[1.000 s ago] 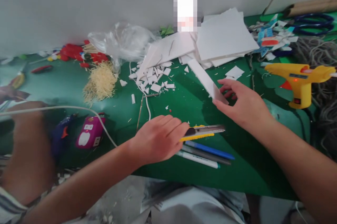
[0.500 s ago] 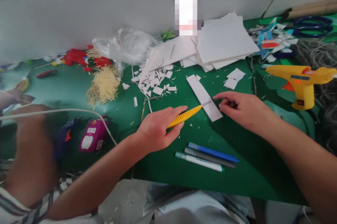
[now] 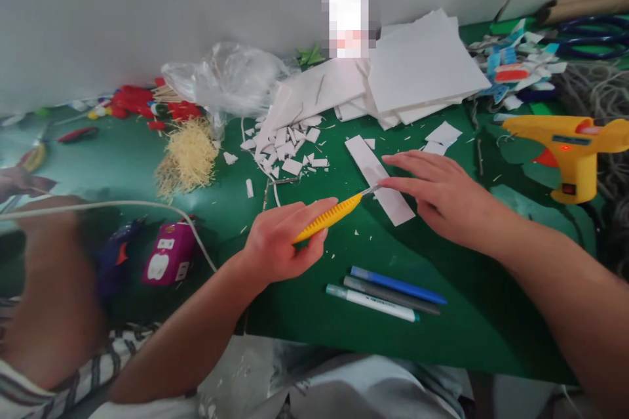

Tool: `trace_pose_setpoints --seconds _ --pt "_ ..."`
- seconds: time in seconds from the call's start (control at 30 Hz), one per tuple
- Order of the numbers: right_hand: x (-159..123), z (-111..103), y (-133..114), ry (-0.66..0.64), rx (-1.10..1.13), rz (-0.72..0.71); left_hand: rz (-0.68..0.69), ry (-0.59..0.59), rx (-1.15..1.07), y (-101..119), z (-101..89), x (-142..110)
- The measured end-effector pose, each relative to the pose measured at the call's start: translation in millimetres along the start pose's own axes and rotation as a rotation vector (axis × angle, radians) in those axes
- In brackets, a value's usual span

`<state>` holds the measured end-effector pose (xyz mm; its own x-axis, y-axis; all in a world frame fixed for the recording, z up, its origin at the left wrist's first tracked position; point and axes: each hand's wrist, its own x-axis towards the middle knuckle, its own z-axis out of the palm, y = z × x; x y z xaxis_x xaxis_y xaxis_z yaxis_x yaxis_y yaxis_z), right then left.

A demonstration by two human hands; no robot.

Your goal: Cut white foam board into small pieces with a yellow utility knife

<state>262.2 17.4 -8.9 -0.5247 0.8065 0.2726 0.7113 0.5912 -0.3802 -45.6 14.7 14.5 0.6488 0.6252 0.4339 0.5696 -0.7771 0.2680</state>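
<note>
My left hand (image 3: 282, 239) is closed around a yellow utility knife (image 3: 329, 217), its blade pointing right over a white foam board strip (image 3: 361, 151). The strip lies slantwise on the green table (image 3: 304, 301). My right hand (image 3: 442, 199) is open, fingers stretched out above the strip, with one fingertip at the blade's tip; whether it presses the blade or the strip I cannot tell. Below the strip lie a blue pen (image 3: 398, 284), a grey pen (image 3: 388, 294) and a white marker (image 3: 373, 302), side by side.
White scraps (image 3: 289, 147) are heaped behind the knife, near stacked white sheets (image 3: 425, 65). A yellow glue gun (image 3: 570, 143) with a lit red light stands right. A purple power adapter (image 3: 170, 254), a white cable (image 3: 122, 207) and another person's arm (image 3: 54, 275) are at left.
My right hand has moved left over the strip and its fingers have straightened out. My left hand has drawn the knife slightly back to the left. The camera view has shifted a little.
</note>
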Motion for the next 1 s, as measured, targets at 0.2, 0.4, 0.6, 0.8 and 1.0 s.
trace_pose_setpoints --seconds 0.2,0.4,0.6,0.8,1.0 --pt "0.2 11.2 10.8 -0.031 -0.103 -0.056 -0.07 0.129 0.061 -4.2 -15.9 -9.2" --pt "2.2 10.4 0.2 -0.055 -0.119 -0.218 -0.11 0.41 0.076 -5.2 -19.0 -15.9" --pt "6.0 13.8 -26.2 -0.04 -0.111 -0.277 -0.161 0.425 0.026 -6.7 -14.3 -19.0" --pt "14.4 14.0 -29.4 0.07 -0.207 -0.376 -0.175 0.351 0.041 -4.3 -11.4 -17.7" --pt "12.5 2.8 -34.0 0.053 -0.227 -0.332 -0.161 0.31 0.029 -1.0 -11.6 -17.2"
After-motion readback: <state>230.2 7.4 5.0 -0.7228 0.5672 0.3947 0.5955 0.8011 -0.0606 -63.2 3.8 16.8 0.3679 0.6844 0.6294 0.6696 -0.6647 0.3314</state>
